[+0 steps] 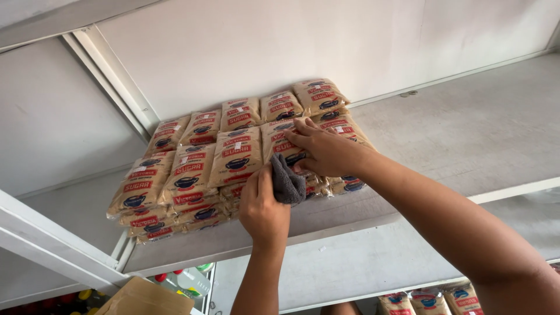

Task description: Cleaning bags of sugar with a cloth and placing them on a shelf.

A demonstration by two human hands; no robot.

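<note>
Head camera looks up at a white shelf (455,146) carrying stacked bags of brown sugar (192,169). Furthest to the left of both hands, the stacks stand several bags deep, in rows running back toward the wall (280,46). Next comes the left hand (263,207), raised from below at the shelf's front edge, its fingers closed around a dark grey cloth (288,181) that it presses against the side of the nearest stack. Just to the right of the cloth and touching the top bag, the right hand (324,150) lies palm down with its fingers spread and loosely curved; it grips nothing and seems to steady or tip the bag. Beyond it, to the right, the shelf surface is bare and dusty-looking.

The step in hand looks like wiping around and under the front bags. The next move would call for the right hand to lift or shift that bag so the cloth can pass beneath, without toppling the stack.
</note>
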